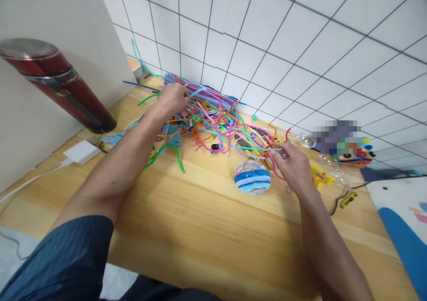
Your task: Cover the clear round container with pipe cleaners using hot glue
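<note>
A straight bundle of pink, blue and purple pipe cleaners (220,97) lies along the wall at the back of the wooden table. My left hand (172,98) is at its left end, fingers closed on a light blue pipe cleaner (198,90). In front spreads a tangled heap of loose coloured pipe cleaners (213,122). My right hand (293,163) pinches the end of a turquoise pipe cleaner (255,148) at the heap's right side. Just left of that hand, a ball (252,179) partly wrapped in blue, white and lilac bands rests on the table.
A tall red flask (63,87) stands at the left, near a white charger (82,151) with its cable. To the right are a yellow glue gun (322,178), clear plastic balls (340,178), a small yellow cutter (349,200) and a colourful decorated object (355,155). The tiled wall closes the back.
</note>
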Motion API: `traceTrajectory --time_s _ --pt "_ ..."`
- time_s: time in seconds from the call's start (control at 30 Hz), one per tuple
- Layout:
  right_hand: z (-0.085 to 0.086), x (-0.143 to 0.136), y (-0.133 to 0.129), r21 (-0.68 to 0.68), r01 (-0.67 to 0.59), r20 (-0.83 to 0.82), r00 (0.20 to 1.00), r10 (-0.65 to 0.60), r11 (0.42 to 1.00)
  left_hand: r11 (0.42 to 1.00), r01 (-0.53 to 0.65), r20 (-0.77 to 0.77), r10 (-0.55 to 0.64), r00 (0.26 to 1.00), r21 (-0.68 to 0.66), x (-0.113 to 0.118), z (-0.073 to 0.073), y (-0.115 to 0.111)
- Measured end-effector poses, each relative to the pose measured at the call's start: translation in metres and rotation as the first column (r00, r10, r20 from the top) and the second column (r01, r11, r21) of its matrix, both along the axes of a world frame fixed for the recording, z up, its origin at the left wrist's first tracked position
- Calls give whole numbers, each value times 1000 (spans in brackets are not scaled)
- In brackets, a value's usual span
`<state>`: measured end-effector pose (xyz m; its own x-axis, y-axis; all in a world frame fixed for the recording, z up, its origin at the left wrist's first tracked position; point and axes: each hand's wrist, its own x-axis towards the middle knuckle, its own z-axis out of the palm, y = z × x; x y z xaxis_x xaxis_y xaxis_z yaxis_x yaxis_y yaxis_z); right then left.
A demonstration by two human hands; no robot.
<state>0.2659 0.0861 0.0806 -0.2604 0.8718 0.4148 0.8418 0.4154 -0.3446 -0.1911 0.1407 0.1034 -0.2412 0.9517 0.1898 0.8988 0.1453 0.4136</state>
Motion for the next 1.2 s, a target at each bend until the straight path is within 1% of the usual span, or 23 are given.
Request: traceTrajectory --time_s 0.07,0.17,0.23,0.33,0.43,0.5,0.57,0.63,0.7,0.77,0.8,0.83,0.87,0.93,1.0,1.07,1.13,1.2 --pt "-4 2 0 -6 26 -18 1000 -26 1000 999 -37 30 37 999 6 -4 3 -1" --pt "-9 5 2 -19 35 -47 998 -35 999 1000 10 12 -9 1000 -12 -3 9 -4" --pt "-11 4 3 -28 29 -66 997 -30 999 999 32 -10 -32 999 -1 -1 15 -6" --pt "-13 2 5 -54 1 -85 996 -6 999 999 -18 -12 19 1000 50 2 28 -11" --pt "-15 -2 5 -60 -12 -98 995 6 998 993 -69 34 66 997 92 5 38 -17" --pt "-18 -3 5 -50 -26 -106 994 21 998 994 -41 99 31 995 98 8 41 -20" --pt "-21 -3 4 -37 -41 -116 993 36 998 995 23 163 -39 986 99 12 40 -21" --pt "-25 -1 3 -17 -41 -125 991 39 999 990 114 159 -126 979 83 15 38 -21" --pt "-30 1 4 21 -36 -129 991 38 999 971 239 83 -237 968 -12 18 33 -20" --pt "-35 3 5 64 -40 -125 991 47 997 912 358 -8 -367 930 -202 20 27 -19" --pt "-37 4 6 77 -48 -120 991 57 996 871 387 -49 -420 906 -301 21 24 -19" --pt "-39 4 7 84 -58 -113 991 67 995 836 393 -91 -457 885 -384 21 21 -19" --pt "-41 5 8 85 -66 -105 992 75 994 819 378 -131 -472 872 -430 20 18 -18" --pt "-44 6 10 79 -75 -94 992 83 994 826 337 -180 -454 873 -452 13 14 -15" --pt "-47 7 11 74 -77 -89 993 83 994 850 293 -204 -411 888 -438 2 15 -12" --pt "-49 9 13 73 -76 -86 993 82 994 878 264 -210 -368 906 -398 -14 22 -11" --pt "-51 11 14 71 -73 -80 994 79 995 930 241 -127 -284 950 -279 -31 32 -13" --pt "-54 13 15 71 -64 -76 995 69 995 947 219 -61 -239 969 -235 -43 42 -20"
